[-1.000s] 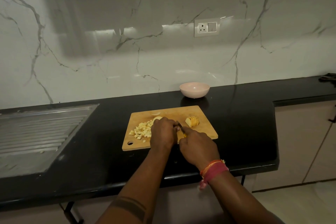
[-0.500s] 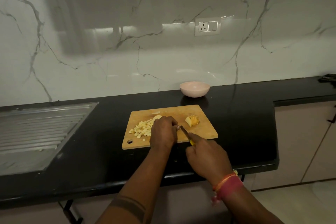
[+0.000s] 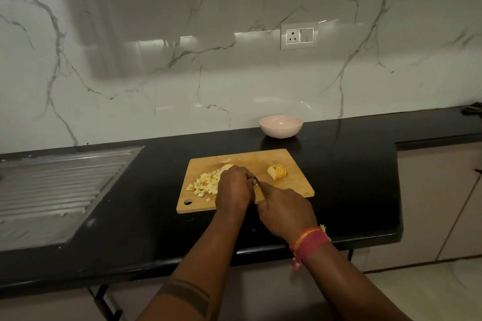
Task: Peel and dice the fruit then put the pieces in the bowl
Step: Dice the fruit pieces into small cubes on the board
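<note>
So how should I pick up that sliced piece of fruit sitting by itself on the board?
Pinch the sliced fruit piece across its two ends, coming straight down from above. Its slices stand side by side like a fan, so squeezing end to end probably keeps them together. It sits apart on the cutting board, right of both hands, so nothing blocks you.

The right hand has come back in toward the cutting board: half a second ago it sat drawn back toward the lower right of the frame, its knuckles off the board's near edge and a gap between it and the left hand. Now it lies over that edge again, tight against the left hand, and the knife shows only as a short yellow stretch between them
</note>
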`<state>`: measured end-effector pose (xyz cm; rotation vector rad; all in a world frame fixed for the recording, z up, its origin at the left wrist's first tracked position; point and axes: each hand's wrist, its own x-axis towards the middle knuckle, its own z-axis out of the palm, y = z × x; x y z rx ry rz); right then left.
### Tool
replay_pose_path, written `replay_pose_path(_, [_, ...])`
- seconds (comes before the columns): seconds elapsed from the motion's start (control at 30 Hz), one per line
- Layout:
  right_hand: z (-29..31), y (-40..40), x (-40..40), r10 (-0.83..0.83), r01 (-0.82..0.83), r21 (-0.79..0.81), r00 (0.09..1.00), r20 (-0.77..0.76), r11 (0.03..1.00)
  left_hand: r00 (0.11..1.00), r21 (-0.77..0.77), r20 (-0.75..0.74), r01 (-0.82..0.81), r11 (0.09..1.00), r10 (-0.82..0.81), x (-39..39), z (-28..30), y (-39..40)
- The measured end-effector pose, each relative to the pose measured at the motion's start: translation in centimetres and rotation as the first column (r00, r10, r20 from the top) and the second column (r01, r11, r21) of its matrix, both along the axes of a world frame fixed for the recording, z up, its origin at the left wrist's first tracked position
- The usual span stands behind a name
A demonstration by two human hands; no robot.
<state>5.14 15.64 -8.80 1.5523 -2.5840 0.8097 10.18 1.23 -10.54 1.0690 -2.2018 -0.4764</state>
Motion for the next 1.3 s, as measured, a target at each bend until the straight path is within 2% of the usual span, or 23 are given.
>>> replay_pose_path(0.13, [-0.9, 2.9, 0.5, -0.006, 0.005, -0.017, 0.998, -0.057, 1.000, 1.000, 0.003, -0.018, -0.024, 1.000, 0.024, -0.1, 0.1, 0.2])
replay_pose_path(0.33, [-0.8, 3.1, 0.4, -0.039, 0.046, -0.130, 0.998, 0.056, 0.990, 1.000, -0.135, -0.006, -0.022, 0.991, 0.022, 0.4, -0.1, 0.8])
replay_pose_path(0.47, [-1.0, 1.9, 0.3, -0.104, 0.107, -0.086, 0.994, 0.041, 0.990, 0.999, -0.191, -0.033, -0.039, 0.981, 0.033, 1.1, -0.1, 0.5])
replay_pose_path(0.6, [-0.8, 0.2, 1.9, -0.072, 0.072, -0.044, 0.997, 0.011, 0.996, 0.991, -0.099, -0.133, -0.044, 0.994, 0.030, 1.4, -0.1, 0.0])
replay_pose_path(0.8, [-0.4, -3.0, 4.5, 0.023, -0.021, -0.048, 0.999, 0.041, 0.999, 0.938, 0.005, -0.324, -0.128, 0.992, 0.123, 2.6, 0.3, -1.0])
replay_pose_path(0.97, [-0.4, -3.1, 4.1, 0.058, -0.049, -0.113, 0.995, 0.081, 0.992, 0.902, 0.038, -0.376, -0.214, 0.976, 0.213, 3.1, 1.0, -1.7])
replay_pose_path(1.03, [-0.2, -2.9, 3.3, 0.050, -0.038, -0.131, 0.995, 0.090, 0.991, 0.913, 0.023, -0.341, -0.231, 0.973, 0.225, 2.9, 1.3, -2.1])
replay_pose_path(1.13, [0.0, -2.8, 2.3, 0.012, 0.000, -0.155, 0.997, 0.078, 0.988, 0.953, -0.055, -0.212, -0.234, 0.971, 0.217, 2.4, 2.2, -2.9])
replay_pose_path(1.23, [0.1, -2.9, 1.4, -0.018, 0.034, -0.155, 0.995, 0.100, 0.987, 0.971, -0.148, 0.021, -0.231, 0.962, 0.237, 1.9, 3.2, -4.2])
replay_pose_path(1.3, [0.1, -3.0, 1.2, -0.022, 0.040, -0.159, 0.993, 0.115, 0.986, 0.947, -0.140, 0.235, -0.189, 0.972, 0.218, 1.7, 3.7, -4.9])
